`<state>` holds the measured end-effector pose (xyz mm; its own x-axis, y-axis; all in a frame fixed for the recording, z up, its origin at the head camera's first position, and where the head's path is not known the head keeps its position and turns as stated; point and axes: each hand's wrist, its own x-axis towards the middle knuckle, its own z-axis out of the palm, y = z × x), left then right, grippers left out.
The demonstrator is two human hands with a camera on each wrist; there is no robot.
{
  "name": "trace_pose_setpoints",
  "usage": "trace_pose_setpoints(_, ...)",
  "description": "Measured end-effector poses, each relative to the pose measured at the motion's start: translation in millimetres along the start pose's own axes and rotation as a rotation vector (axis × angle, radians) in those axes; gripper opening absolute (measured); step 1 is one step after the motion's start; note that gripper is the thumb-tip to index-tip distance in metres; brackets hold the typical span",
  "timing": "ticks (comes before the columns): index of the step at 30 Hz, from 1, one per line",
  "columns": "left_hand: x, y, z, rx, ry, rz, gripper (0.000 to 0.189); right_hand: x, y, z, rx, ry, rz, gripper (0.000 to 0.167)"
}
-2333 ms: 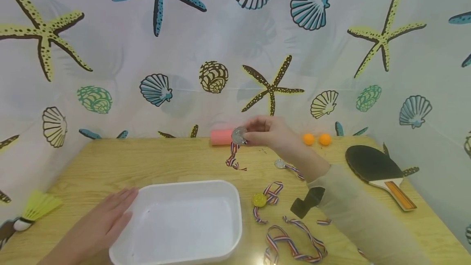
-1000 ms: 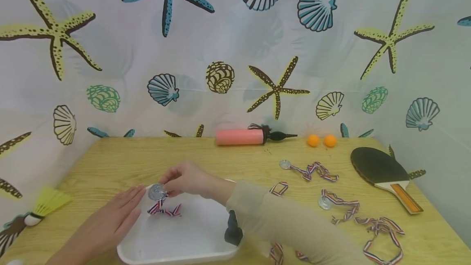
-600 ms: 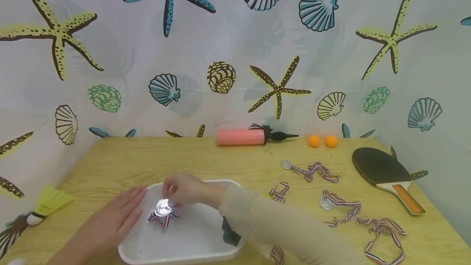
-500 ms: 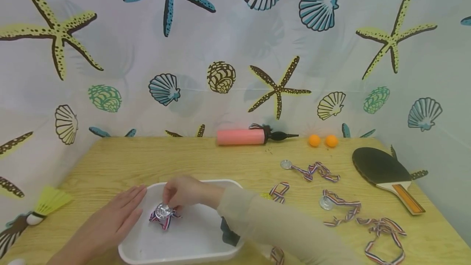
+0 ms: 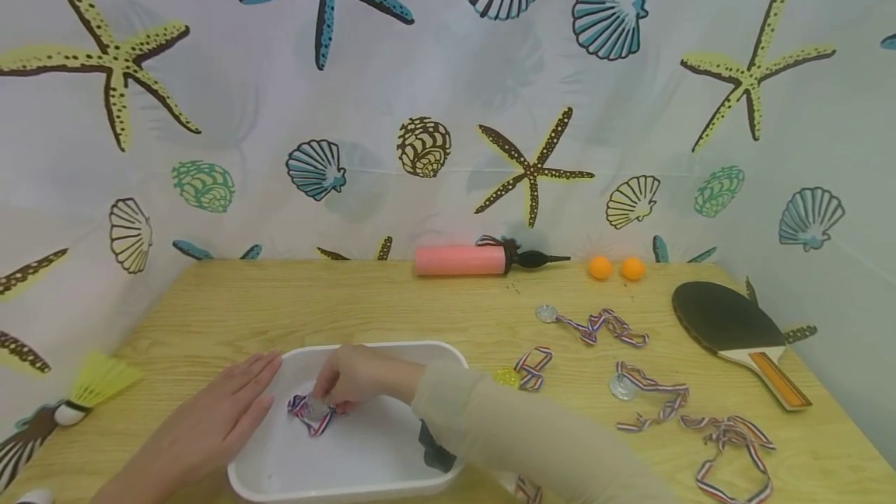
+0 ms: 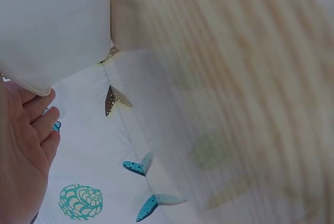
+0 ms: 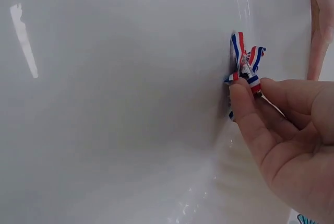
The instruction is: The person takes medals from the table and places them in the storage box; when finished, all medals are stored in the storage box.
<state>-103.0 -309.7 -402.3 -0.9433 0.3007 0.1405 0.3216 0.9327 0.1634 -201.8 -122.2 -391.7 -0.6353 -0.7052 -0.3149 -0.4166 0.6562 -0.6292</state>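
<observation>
In the head view a white rectangular tub stands at the front of the table. My right hand reaches inside its left part and pinches a silver medal, whose red, white and blue ribbon lies bunched on the tub's floor. The right wrist view shows thumb and fingertips at the medal's ribbon; the disc is mostly hidden there. My left hand rests with straight fingers against the tub's left rim, and in the left wrist view the fingers touch the tub's edge.
Right of the tub lie a gold medal, silver medals and ribbons. A table tennis bat, two orange balls, a pink hand pump and a yellow shuttlecock surround them.
My right hand has carried the silver medal from the back of the table leftward and down into the tub. Its ribbon has settled on the tub's floor. The left hand stays at the rim.
</observation>
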Motion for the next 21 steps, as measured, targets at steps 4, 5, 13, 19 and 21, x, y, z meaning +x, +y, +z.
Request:
trace_pose_setpoints(4,0.5,0.5,-0.6,-0.009,-0.019,-0.015,0.052,1.4,1.4,-0.1,-0.061,-0.01,-0.02,0.027)
trace_pose_setpoints(5,0.6,0.2,-0.3,-0.005,-0.008,-0.004,0.052,1.7,1.6,0.0,-0.088,-0.009,-0.027,0.028)
trace_pose_setpoints(13,-0.1,-0.8,1.4,0.013,0.036,0.038,0.049,-0.1,0.2,2.1,-0.227,0.004,-0.154,0.023)
trace_pose_setpoints(19,0.0,0.3,1.7,0.02,0.043,0.052,0.049,-1.2,-1.8,2.8,-0.335,-0.019,-0.259,0.02)
trace_pose_setpoints(21,-0.1,-0.1,2.2,0.024,0.061,0.063,0.048,-0.8,-1.3,1.2,-0.36,-0.042,-0.282,0.015)
